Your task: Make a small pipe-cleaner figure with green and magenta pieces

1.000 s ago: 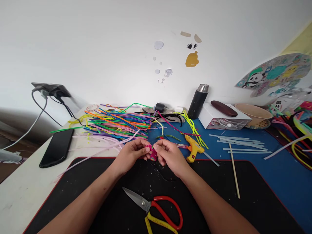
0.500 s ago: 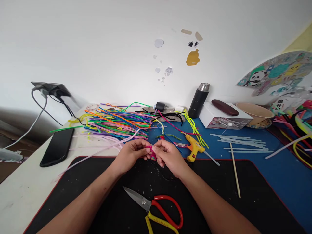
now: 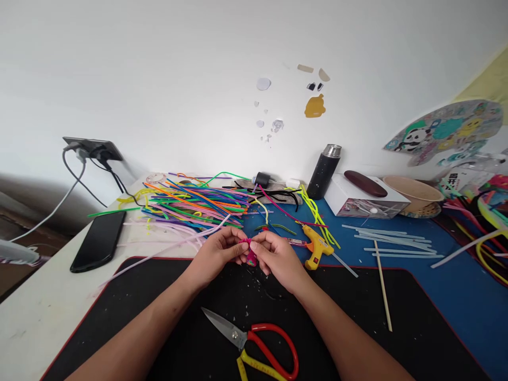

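Between my two hands is a small magenta fuzzy piece [image 3: 251, 259] with specks of other colours, seemingly made of pipe cleaner. My left hand [image 3: 218, 253] pinches it from the left with thumb and fingertips. From the other side my right hand [image 3: 278, 256] pinches it too, the two thumbs almost meeting on top. Fingers cover much of the piece. Below the hands, scissors [image 3: 234, 334] with red and yellow handles lie on the black mat [image 3: 337, 328].
Behind my hands lies a heap of coloured pipe cleaners [image 3: 194, 203]. A yellow glue gun [image 3: 315, 246], glue sticks [image 3: 397, 238] and a wooden stick [image 3: 383, 286] are to the right. Further back stand a black flask [image 3: 323, 172] and white box [image 3: 365, 196]; a phone [image 3: 99, 241] lies left.
The camera view has tilted slightly upward, so the scene sits a little lower. Both hands still pinch the magenta piece, and more of it shows below the thumbs.
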Motion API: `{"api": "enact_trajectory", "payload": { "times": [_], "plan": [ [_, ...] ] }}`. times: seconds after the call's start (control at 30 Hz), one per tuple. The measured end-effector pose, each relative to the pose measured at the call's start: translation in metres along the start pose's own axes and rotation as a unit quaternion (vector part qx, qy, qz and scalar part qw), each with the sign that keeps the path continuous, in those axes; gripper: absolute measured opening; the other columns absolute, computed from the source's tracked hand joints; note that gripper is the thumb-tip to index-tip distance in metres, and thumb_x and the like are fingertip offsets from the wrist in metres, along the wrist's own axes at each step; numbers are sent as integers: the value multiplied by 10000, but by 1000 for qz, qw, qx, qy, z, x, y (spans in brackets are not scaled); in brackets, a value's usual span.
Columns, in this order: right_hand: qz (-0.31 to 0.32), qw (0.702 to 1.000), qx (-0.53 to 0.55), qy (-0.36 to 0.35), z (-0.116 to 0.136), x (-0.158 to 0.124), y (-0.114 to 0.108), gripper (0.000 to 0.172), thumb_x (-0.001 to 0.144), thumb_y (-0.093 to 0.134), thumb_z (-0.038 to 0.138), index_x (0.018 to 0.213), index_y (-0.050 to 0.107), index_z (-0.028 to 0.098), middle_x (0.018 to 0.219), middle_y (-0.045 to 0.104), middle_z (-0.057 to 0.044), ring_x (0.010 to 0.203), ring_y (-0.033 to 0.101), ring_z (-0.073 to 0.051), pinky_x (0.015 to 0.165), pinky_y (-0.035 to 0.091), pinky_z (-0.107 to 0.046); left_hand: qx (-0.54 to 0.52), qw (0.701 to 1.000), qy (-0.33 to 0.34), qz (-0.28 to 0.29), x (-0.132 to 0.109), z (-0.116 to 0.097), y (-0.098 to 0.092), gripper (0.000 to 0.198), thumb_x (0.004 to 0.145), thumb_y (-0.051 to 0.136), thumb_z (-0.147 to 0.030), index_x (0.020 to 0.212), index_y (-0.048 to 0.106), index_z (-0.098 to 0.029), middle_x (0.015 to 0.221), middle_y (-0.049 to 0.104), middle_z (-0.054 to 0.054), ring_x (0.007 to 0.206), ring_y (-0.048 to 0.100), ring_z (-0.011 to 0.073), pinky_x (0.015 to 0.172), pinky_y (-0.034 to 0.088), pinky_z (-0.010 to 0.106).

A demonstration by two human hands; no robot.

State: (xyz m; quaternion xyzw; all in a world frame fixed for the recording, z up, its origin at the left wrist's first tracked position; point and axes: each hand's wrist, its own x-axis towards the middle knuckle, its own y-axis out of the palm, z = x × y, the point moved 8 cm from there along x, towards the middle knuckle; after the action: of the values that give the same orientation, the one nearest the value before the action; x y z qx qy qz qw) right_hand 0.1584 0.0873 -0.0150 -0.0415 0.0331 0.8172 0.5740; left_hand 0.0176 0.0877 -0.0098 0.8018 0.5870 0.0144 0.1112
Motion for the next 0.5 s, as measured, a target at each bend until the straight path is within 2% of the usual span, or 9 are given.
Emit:
{"api": "enact_trajectory", "payload": {
  "times": [0.13, 0.27, 0.5],
  "plan": [
    [1, 1000, -12, 3, -2, 1, 1, 346, 899, 721, 540, 901, 621, 208, 557, 559, 80, 400, 442, -92, 421, 323, -228, 6, 1000, 5, 5, 0, -1, 1, 450, 794, 893, -524, 970, 667, -176, 761, 712, 12, 690, 692, 173, 642, 524, 279],
    [-14, 1000, -25, -11, -2, 1, -3, 326, 904, 719, 522, 886, 637, 206, 541, 525, 85, 400, 436, -96, 421, 321, -234, 13, 1000, 6, -14, 0, -2, -5, 458, 788, 900, -506, 1026, 686, -178, 802, 716, 10, 707, 682, 167, 660, 527, 283],
    [-2, 999, -27, -17, 2, -1, -1, 307, 937, 685, 509, 909, 650, 205, 541, 523, 82, 415, 437, -100, 441, 325, -241, 20, 1000, 3, -9, 2, 0, -6, 419, 771, 906, -504, 940, 723, -167, 808, 709, 17, 718, 662, 159, 675, 522, 281]
  ]
}}
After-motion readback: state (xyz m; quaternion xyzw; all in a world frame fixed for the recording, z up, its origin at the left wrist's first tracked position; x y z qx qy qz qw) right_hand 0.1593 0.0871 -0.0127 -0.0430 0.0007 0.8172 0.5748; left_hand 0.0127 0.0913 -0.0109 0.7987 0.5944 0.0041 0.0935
